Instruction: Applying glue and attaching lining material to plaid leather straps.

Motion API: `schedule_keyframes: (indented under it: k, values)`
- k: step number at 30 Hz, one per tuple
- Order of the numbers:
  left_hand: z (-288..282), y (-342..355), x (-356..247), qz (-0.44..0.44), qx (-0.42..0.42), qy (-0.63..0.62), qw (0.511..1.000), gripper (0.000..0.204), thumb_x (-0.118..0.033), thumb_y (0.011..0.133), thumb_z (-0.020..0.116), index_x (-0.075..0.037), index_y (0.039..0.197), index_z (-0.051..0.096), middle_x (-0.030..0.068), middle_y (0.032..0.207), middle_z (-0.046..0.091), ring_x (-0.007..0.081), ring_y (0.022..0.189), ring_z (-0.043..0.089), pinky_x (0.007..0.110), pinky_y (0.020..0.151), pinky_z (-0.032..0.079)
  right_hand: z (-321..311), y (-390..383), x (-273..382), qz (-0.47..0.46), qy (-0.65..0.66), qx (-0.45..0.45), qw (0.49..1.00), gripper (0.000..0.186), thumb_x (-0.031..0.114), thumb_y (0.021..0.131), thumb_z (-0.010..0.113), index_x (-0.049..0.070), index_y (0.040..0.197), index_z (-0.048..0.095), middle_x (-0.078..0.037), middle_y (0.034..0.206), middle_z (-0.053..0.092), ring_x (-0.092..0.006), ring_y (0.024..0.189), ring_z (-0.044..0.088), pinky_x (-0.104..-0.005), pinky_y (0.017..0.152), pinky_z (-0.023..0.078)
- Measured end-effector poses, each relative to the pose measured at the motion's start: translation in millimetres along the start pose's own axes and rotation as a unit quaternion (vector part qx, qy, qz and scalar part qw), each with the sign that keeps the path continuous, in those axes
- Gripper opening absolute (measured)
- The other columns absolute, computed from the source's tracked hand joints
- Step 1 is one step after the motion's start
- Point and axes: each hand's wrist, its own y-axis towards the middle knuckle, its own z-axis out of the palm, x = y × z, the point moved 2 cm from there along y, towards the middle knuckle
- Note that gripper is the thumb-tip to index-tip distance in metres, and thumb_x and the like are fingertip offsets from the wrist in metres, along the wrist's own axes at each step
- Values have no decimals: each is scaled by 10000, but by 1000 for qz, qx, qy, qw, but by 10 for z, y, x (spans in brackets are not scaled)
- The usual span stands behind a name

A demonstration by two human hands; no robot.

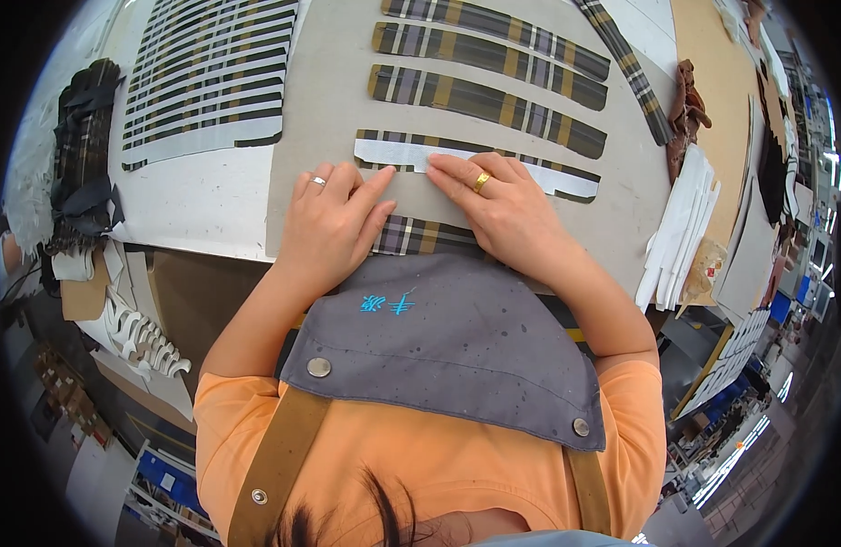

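A narrow white strip (384, 152) lies lengthwise over a plaid fabric strip (409, 139), whose dark edges show around it. My right hand (504, 202), with a gold ring, presses its stretched fingertips on the white strip near the middle. My left hand (331, 211), wearing a silver ring, rests just left of it; its index fingertip touches the strip's lower edge, thumb apart. Between my wrists lies another plaid piece (425, 237), partly hidden by the apron and my right hand. Farther up, several curved plaid strips (489, 98) are spaced out in rows.
A grey board (320, 100) covers the table's middle. At left is a stack of plaid strips (206, 100) in overlapping rows, with dark fabric scraps (85, 137) beyond. To the right are white strips (680, 228), brown crumpled material (686, 114) and a long plaid strip (625, 64).
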Motion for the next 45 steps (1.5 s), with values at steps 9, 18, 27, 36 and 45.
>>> schedule_keyframes:
  k: [9,18,27,36,45]
  values:
    - [-18,-12,6,14,4,31,999,310,-172,855,628,-91,1154,627,33,803,471,206,755,458,338,694,349,50,-13,12,-9,-32,-10,999,470,22,730,574,-7,1199,577,-49,1245,546,-203,1003,549,-329,868,446]
    - [-29,-6,-79,23,15,89,996,315,-198,861,611,-69,1148,605,47,1207,557,222,1127,510,367,945,346,31,-9,10,-8,-17,-18,1000,449,27,725,581,9,1173,588,-46,1223,557,-207,992,550,-335,854,447]
    - [-59,138,-43,31,66,31,997,284,-132,849,603,-39,1116,592,74,1269,564,249,1199,504,397,994,347,-80,-331,-130,60,-69,-64,994,366,15,703,580,51,1066,617,-53,1115,597,-227,961,562,-357,855,446]
    - [-270,611,4,-21,-20,-127,991,174,-94,889,578,-32,1045,624,116,1143,620,283,1030,581,367,849,450,-717,-1839,-918,438,-260,-182,841,136,60,805,585,8,929,602,-118,950,602,-297,911,587,-381,776,478]
    - [-85,900,-385,94,16,-74,993,179,-92,847,630,-49,1020,631,93,1130,624,265,988,582,364,878,422,-618,-1978,-1246,588,-248,-134,758,199,179,840,615,-3,909,575,-157,948,588,-316,807,617,-414,716,506]
